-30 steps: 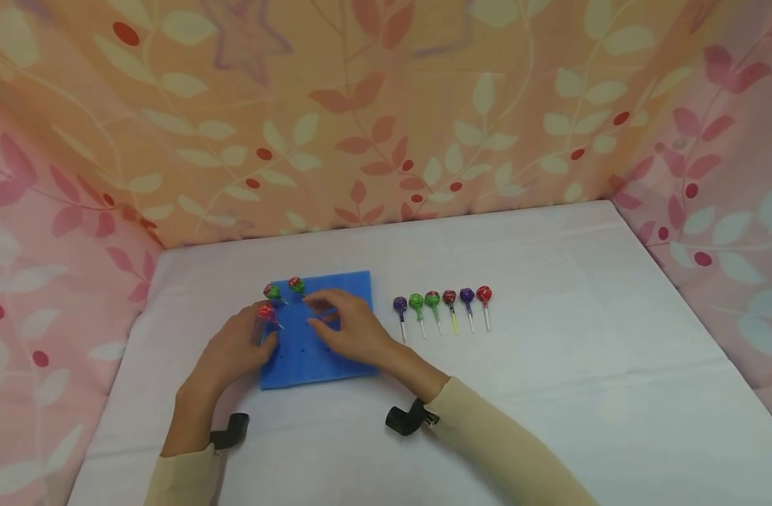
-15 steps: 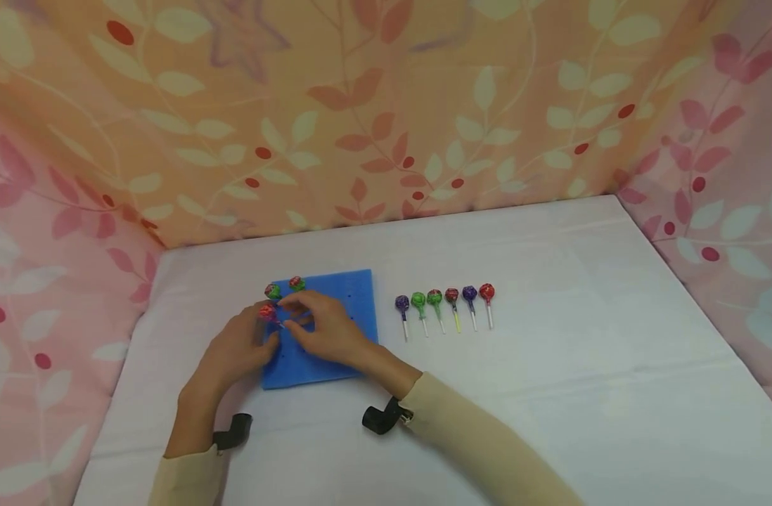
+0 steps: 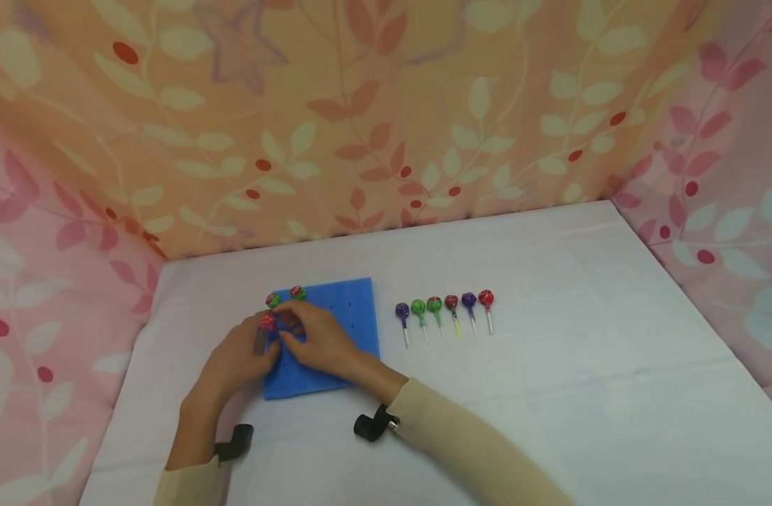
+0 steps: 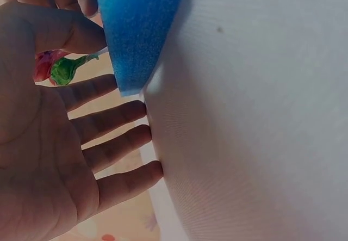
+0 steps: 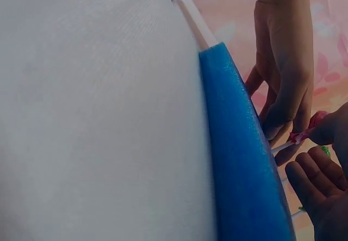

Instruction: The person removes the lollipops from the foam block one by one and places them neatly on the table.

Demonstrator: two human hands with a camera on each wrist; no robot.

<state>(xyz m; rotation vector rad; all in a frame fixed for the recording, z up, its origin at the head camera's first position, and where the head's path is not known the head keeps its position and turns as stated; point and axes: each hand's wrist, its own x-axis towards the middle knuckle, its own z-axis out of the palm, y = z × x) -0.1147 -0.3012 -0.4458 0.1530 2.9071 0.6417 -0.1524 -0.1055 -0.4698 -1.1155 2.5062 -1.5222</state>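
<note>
Three wrapped lollipops stand by their sticks in a blue foam block (image 3: 329,372): a red lollipop (image 3: 268,322) at the left edge and two red-and-green ones, a left one (image 3: 273,301) and a right one (image 3: 298,292), behind it. My left hand (image 3: 237,358) rests beside the block's left side, fingers extended down to the table, with the thumb (image 4: 81,31) against the foam's edge. My right hand (image 3: 319,337) reaches over the block to the red lollipop, with a gap between thumb and index finger. In the right wrist view the thumb (image 5: 329,129) overlaps the lollipop's head.
Several lollipops lie in a row to the right of the block, from a purple one (image 3: 402,310) to a red one (image 3: 486,298). Small holes dot the foam. A white cloth covers the table (image 3: 550,393), with patterned curtains (image 3: 386,126) on three sides.
My right hand has moved left across the foam block to the red lollipop, most of it in the first half second. The left hand has stayed in place.
</note>
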